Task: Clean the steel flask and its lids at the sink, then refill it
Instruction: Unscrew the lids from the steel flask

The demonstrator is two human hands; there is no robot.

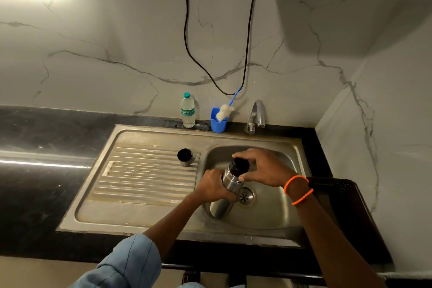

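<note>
Holding the steel flask [228, 181] tilted over the sink [275, 213] drain: your left hand [211, 186] wraps its body, your right hand [261, 167] curls round the black inner lid [240, 163]. Risks, as I judge: a slipping grip drops it into the basin; leftover liquid spills as the lid frees. Body brushed, undented. Beyond, left of the sink bowl, the cup lid [185, 156] sits on the drainboard.

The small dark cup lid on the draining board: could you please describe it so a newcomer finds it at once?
Start at the steel sink unit and its ribbed draining board, left of the basin. At the board's upper right stands a small round steel-sided cup lid with a dark inside, alone there, untouched by either hand.
</note>
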